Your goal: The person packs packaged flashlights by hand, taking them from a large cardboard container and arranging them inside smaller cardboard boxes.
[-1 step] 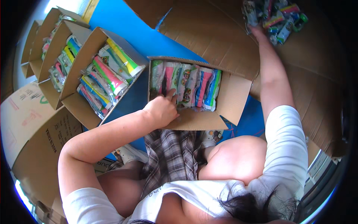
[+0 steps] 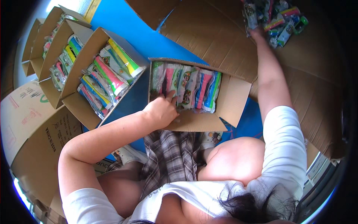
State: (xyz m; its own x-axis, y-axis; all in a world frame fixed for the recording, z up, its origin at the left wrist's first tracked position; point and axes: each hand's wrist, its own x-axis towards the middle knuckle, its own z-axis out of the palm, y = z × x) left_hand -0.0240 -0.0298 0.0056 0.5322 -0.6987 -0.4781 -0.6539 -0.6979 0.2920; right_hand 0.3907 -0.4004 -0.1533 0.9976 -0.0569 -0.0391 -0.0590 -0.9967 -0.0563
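An open cardboard box (image 2: 234,100) stands in front of me. Inside it is a row of clear-wrapped packets (image 2: 188,87) with pink, green, white and blue tubes. My left hand (image 2: 162,111) reaches over the near left corner, two fingers stretched onto the packets; its thumb is hidden. At the far right, my right hand (image 2: 256,33) is at the left side of a loose pile of similar packets (image 2: 285,31). Its fingers appear closed on a clear-wrapped packet (image 2: 251,16), though they are small and dim here.
Several open cartons filled with the same packets, the nearest a brown carton (image 2: 80,61), line the left side. Below them is a larger printed carton (image 2: 44,138). A big cardboard sheet (image 2: 216,33) lies under the pile, over a blue surface (image 2: 119,16).
My right hand has shifted very slightly downward at the pile, and the view has tilted a little. My left hand stays on the packets in the box.
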